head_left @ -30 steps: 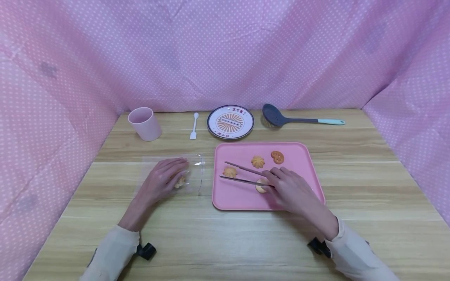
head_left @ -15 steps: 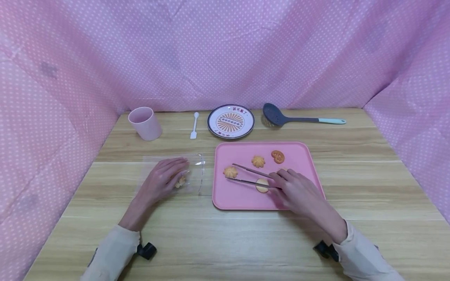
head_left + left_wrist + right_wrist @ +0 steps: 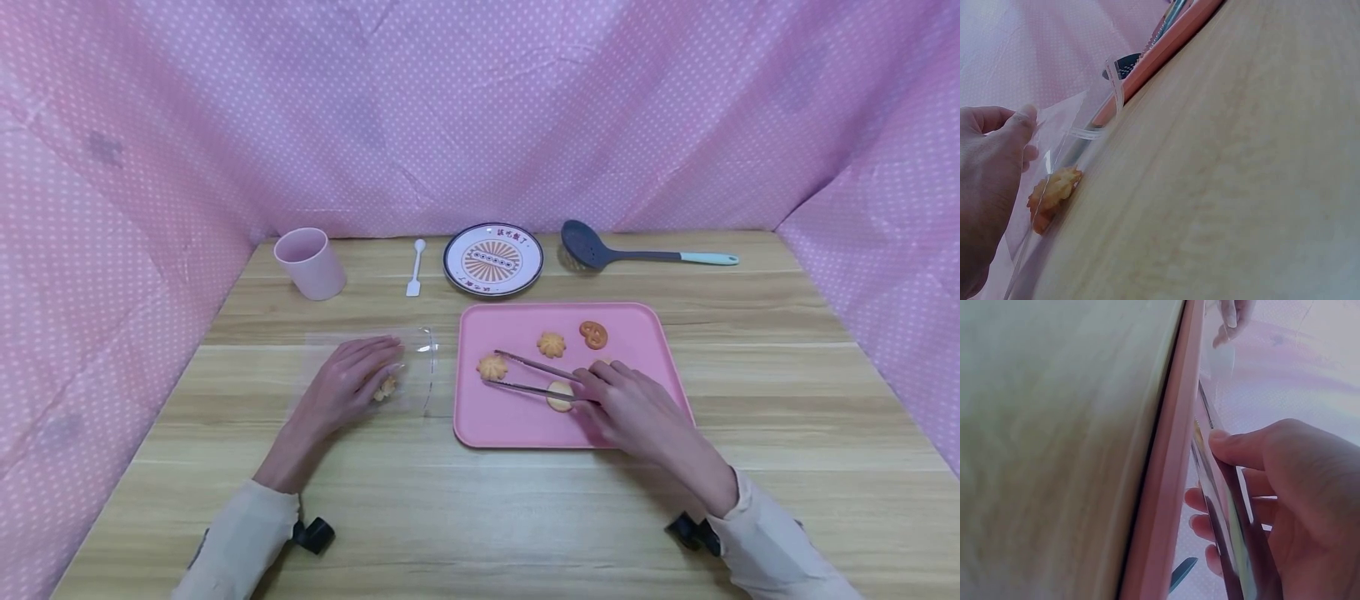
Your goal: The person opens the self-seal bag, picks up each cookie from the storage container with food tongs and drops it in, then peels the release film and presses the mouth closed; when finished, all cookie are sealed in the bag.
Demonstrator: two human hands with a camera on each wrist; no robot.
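My left hand (image 3: 347,385) pinches a clear plastic bag (image 3: 1060,122) between thumb and fingers, lifting its upper film. Inside the bag lies a ridged golden cookie (image 3: 1054,192), partly covered by the hand in the head view. My right hand (image 3: 626,408) grips metal tongs (image 3: 534,364) over the pink tray (image 3: 495,425). The tongs' arms are spread, their tips on either side of a flower-shaped cookie (image 3: 492,367); contact cannot be told. A round pale cookie (image 3: 558,402) lies beneath the nearer arm of the tongs. Another flower-shaped cookie (image 3: 551,344) and a pretzel-shaped cookie (image 3: 593,335) lie farther back.
Along the table's back stand a pink cup (image 3: 311,265), a small white spatula-like stick (image 3: 416,268), a patterned plate (image 3: 492,259) and a slotted spoon (image 3: 588,246) with a mint handle end. Pink dotted cloth (image 3: 480,108) hangs behind. A bit of another cookie shows beside the right hand.
My right hand has drawn the tongs slightly to the right, bringing their tips from beyond the flower-shaped cookie to its sides. The left hand and bag look unmoved.
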